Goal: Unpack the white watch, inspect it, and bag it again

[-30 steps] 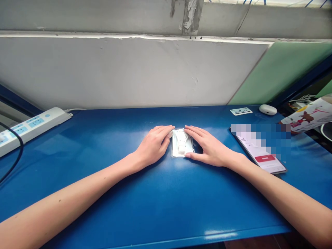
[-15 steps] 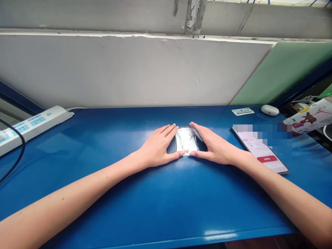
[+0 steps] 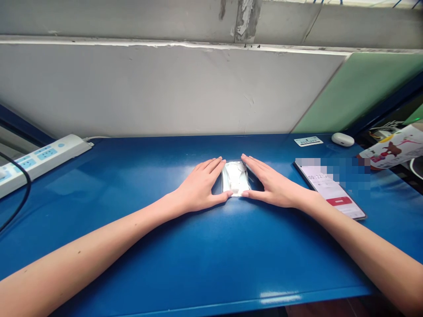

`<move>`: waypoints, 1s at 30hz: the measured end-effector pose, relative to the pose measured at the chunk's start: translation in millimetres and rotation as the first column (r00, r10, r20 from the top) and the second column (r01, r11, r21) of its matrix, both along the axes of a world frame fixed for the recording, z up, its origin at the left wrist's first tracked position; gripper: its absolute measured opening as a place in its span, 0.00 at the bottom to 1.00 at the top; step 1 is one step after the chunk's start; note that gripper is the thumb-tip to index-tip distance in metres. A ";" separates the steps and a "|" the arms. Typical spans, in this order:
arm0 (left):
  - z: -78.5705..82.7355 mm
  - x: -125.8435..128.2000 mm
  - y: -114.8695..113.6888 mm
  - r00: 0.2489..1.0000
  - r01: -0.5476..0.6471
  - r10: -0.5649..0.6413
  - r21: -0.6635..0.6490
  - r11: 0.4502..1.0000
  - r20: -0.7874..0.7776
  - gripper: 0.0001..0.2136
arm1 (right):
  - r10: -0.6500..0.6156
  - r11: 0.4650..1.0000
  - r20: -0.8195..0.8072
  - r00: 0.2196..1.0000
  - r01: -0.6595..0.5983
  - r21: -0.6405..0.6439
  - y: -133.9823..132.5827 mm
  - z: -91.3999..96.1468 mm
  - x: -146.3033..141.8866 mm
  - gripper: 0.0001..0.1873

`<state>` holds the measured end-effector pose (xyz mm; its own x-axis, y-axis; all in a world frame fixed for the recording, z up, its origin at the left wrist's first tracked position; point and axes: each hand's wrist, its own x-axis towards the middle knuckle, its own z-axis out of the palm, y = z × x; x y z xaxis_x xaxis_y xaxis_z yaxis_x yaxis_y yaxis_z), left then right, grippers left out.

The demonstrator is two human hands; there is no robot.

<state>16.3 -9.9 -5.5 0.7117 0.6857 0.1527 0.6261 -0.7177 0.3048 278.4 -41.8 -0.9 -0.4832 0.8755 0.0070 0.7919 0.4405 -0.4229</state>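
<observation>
White packet (image 3: 235, 177) laid on blue desk (image 3: 198, 259), framed btwn L hand (image 3: 200, 184) & R hand (image 3: 272, 181).
Near corners are met by thumbs, far corners flanked by fingertips; both hands are opened approx. halfway, w/ nothing clasped.

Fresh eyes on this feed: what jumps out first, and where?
Probably the small white packet near the middle of the glossy blue desk, framed by the spread left hand and right hand, thumbs at its near edge. Next, the phone with a red button on its partly pixelated screen, just past the right forearm. Then the white power strip with pale blue sockets at the far left.
</observation>
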 end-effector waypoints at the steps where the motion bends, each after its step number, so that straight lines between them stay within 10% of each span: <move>1: 0.0 0.0 0.1 1.000 0.000 0.000 -0.002 1.000 -0.001 0.39 | 0.000 1.000 0.007 1.000 0.000 0.004 0.0 -0.3 -0.1 0.53; 30: 2.6 0.4 1.3 0.999 -0.033 0.033 -0.050 0.998 0.000 0.39 | 0.063 0.985 0.116 0.991 -0.080 0.150 2.0 -4.3 2.0 0.46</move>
